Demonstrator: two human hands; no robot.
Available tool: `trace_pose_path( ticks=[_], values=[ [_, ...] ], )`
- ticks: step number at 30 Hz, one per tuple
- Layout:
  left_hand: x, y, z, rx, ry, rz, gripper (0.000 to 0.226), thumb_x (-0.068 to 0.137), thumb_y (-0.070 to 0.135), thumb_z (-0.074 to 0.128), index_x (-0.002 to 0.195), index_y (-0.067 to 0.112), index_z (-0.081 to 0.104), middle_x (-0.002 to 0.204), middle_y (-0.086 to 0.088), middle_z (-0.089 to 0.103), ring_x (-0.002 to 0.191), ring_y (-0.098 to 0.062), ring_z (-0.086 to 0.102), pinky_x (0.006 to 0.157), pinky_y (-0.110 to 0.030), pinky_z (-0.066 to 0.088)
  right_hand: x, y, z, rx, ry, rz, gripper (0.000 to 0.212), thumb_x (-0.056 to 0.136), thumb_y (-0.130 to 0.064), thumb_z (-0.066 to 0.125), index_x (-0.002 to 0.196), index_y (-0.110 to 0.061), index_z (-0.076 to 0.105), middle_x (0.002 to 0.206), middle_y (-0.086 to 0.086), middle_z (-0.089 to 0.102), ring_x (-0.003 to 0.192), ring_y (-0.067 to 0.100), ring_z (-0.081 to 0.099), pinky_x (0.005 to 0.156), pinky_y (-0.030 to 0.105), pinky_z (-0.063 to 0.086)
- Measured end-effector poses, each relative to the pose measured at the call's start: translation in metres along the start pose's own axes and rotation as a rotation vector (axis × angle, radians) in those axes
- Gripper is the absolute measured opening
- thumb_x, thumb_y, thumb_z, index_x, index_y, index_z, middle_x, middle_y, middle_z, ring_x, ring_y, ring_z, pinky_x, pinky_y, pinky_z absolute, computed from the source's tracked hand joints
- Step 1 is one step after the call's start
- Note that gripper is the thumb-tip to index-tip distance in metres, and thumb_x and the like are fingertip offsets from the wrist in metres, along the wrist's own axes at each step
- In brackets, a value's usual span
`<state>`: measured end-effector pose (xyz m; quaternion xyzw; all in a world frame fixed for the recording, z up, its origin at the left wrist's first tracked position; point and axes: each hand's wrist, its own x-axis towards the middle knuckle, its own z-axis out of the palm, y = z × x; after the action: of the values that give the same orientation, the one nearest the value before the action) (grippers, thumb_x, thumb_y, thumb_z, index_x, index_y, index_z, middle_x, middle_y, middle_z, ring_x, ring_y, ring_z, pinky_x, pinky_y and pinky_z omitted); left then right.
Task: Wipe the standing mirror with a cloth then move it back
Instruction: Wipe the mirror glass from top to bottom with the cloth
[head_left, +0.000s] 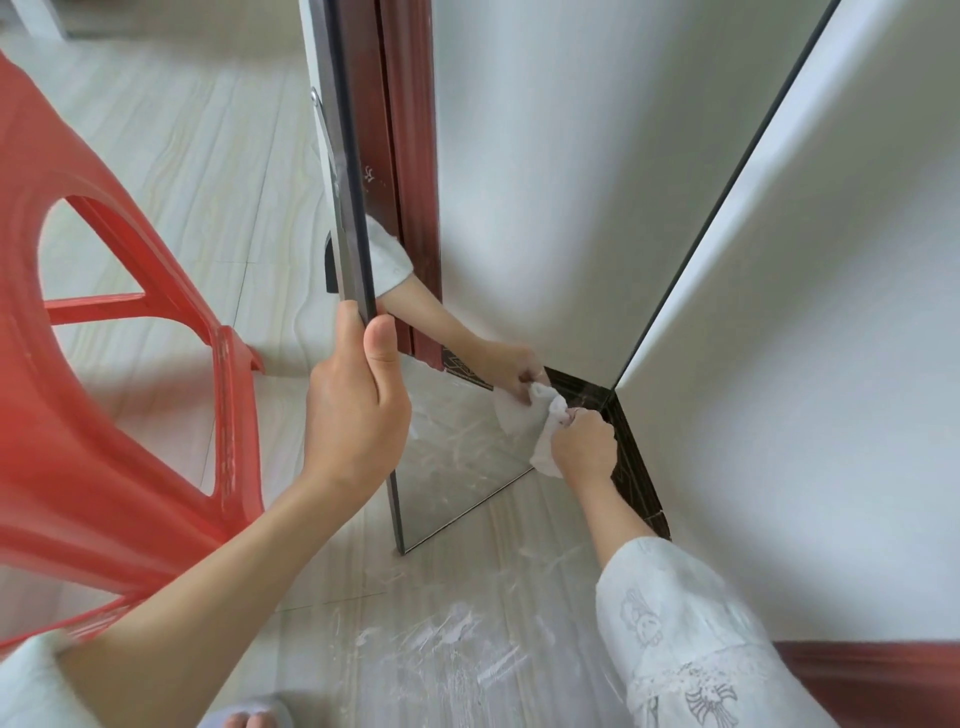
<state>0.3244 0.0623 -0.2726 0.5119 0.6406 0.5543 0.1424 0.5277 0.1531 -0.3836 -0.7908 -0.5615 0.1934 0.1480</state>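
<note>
Mirror (519, 208): stands upright on the floor (415, 649) in a wall corner, between both hands.
Left hand (358, 410): fingers and thumb wrapped around the mirror's dark left edge.
Right hand (584, 447): pinches a white cloth (545, 441), pressing it low against the glass.
Beside left arm: red plastic chair (104, 415).
Writing: none readable.

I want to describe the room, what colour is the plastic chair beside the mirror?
Red, a coral-like red; the chair shows best in the head view, left of the mirror.
</note>
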Motion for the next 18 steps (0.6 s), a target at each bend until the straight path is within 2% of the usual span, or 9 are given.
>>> trace_pose_path(
  ticks=[2,6,9,11,14,18],
  values=[
    [0.0,0.0,0.0,0.014,-0.005,-0.003,0.044,0.091,0.05,0.015,0.086,0.012,0.037,0.049,0.008,0.028,0.043,-0.011,0.036,0.042,-0.036,0.027,0.008,-0.003,-0.013,-0.004,0.076,0.024,0.034,0.097,-0.03,0.041,0.113,-0.007,0.061,0.115,0.02,0.062,0.109,0.036,0.056,0.086,0.039,0.045],
    [0.002,-0.003,-0.003,0.035,-0.013,-0.018,0.051,0.089,0.053,0.013,0.09,0.009,0.039,0.048,0.005,0.029,0.039,-0.013,0.033,0.042,-0.041,0.03,0.04,-0.023,-0.053,0.052,0.331,0.071,0.039,0.098,-0.035,0.037,0.115,-0.006,0.058,0.114,0.019,0.062,0.107,0.036,0.057,0.083,0.04,0.045],
    [0.003,-0.003,-0.003,0.048,-0.021,-0.02,0.049,0.09,0.05,0.013,0.091,0.009,0.039,0.048,0.003,0.031,0.041,-0.02,0.036,0.046,-0.049,0.036,0.068,-0.038,-0.086,0.138,0.497,0.036,0.031,0.096,-0.025,0.04,0.116,-0.008,0.056,0.116,0.019,0.06,0.107,0.035,0.057,0.083,0.039,0.044],
    [0.003,-0.002,-0.002,0.058,-0.014,-0.01,0.045,0.09,0.049,0.013,0.089,0.012,0.038,0.048,0.005,0.031,0.041,-0.017,0.035,0.046,-0.048,0.035,0.08,-0.045,-0.101,0.182,0.571,-0.024,0.029,0.092,-0.016,0.041,0.116,-0.008,0.055,0.118,0.017,0.058,0.105,0.034,0.056,0.081,0.037,0.042],
    [0.003,-0.003,-0.001,0.065,-0.006,-0.001,0.041,0.09,0.049,0.013,0.089,0.014,0.037,0.048,0.007,0.03,0.039,-0.011,0.033,0.045,-0.044,0.033,0.082,-0.049,-0.102,0.213,0.585,-0.057,0.033,0.089,-0.008,0.041,0.12,-0.008,0.052,0.123,0.017,0.054,0.105,0.033,0.055,0.08,0.035,0.039],
    [0.003,-0.005,0.0,0.047,-0.009,0.014,0.042,0.09,0.049,0.013,0.087,0.013,0.035,0.048,0.008,0.029,0.041,-0.012,0.038,0.041,-0.04,0.029,0.068,-0.035,-0.065,0.284,0.455,-0.001,0.034,0.091,-0.005,0.042,0.125,-0.002,0.047,0.127,0.02,0.049,0.112,0.035,0.052,0.09,0.036,0.036]
  ],
)
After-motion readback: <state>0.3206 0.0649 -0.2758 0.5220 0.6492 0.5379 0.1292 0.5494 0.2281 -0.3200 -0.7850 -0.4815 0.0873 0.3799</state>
